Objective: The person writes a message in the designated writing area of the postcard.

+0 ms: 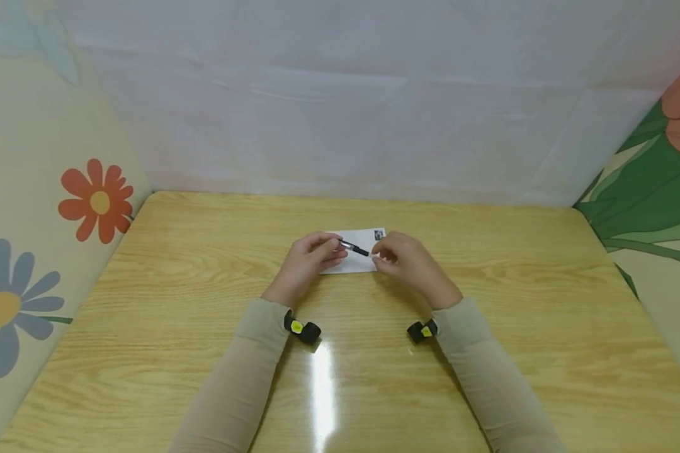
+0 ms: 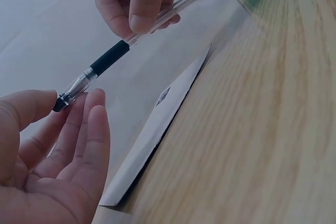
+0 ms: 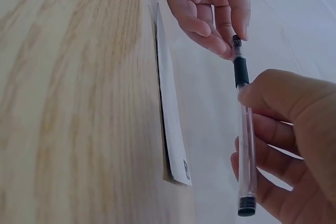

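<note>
Both hands hold a gel pen [image 1: 358,249] with a clear barrel, a black rubber grip [image 2: 110,59] and a clear cap with a black end. My left hand [image 1: 310,259] pinches the capped end between thumb and index finger, its other fingers loosely bent. On the clear barrel, just behind the black grip, my right hand [image 1: 407,259] pinches with thumb and fingers; the barrel's black end plug [image 3: 247,206] sticks out past it. The cap covers the tip. Under the pen, a white envelope [image 1: 354,264] with a small dark stamp-like print in one corner lies on the table.
The wood-grain table [image 1: 204,352] extends around the hands. A pale cloth backdrop [image 1: 340,126] stands behind its far edge, and flower-patterned panels [image 1: 19,189] flank it left and right. Each wrist carries a black strap-on camera [image 1: 307,331].
</note>
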Tool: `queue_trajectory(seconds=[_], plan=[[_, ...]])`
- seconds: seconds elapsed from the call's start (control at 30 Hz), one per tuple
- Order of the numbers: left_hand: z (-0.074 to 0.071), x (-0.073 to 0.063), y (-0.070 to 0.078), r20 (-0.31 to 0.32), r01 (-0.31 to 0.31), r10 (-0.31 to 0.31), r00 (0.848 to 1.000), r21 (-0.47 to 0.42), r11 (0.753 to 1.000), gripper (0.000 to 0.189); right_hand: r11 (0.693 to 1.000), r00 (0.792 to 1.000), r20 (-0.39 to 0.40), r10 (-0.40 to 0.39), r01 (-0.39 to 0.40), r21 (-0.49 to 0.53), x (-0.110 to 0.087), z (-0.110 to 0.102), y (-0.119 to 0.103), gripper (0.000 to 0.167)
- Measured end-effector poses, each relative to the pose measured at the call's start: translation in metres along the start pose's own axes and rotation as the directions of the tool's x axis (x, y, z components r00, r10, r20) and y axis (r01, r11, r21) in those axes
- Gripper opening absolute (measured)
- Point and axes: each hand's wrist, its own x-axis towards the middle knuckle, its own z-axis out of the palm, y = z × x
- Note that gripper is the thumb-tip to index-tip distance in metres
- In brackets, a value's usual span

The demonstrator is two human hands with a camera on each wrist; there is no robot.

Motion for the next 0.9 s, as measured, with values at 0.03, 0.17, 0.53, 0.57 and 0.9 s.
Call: queue_trajectory(seconds=[0.03,0.17,0.53,0.57,0.9], plan=[[0.000,0.000,0.000,-0.001,-0.001,0.001,1.000,0.001,1.000,0.034,1.000,1.000,-0.001,0.003,-0.003,0.003,0.000,0.000,0.000,0.007],[-0.001,-0.001,0.000,-0.009,-0.006,0.006,1.000,0.002,1.000,0.035,0.999,1.000,-0.009,0.030,-0.030,0.020,0.000,0.000,-0.002,0.007],[-0.005,0.000,0.000,-0.069,-0.020,0.014,0.997,-0.087,0.996,0.035,0.990,0.988,-0.079,0.131,-0.126,0.070,-0.001,-0.001,0.003,0.013],[-0.006,0.000,0.000,-0.073,-0.021,0.015,0.997,-0.094,0.995,0.035,0.987,0.986,-0.087,0.144,-0.137,0.085,-0.002,-0.001,0.004,0.013],[-0.007,0.001,0.001,-0.108,-0.024,-0.004,0.994,-0.249,0.968,0.034,0.889,0.943,-0.075,0.324,-0.277,0.365,-0.003,0.002,0.010,0.015]])
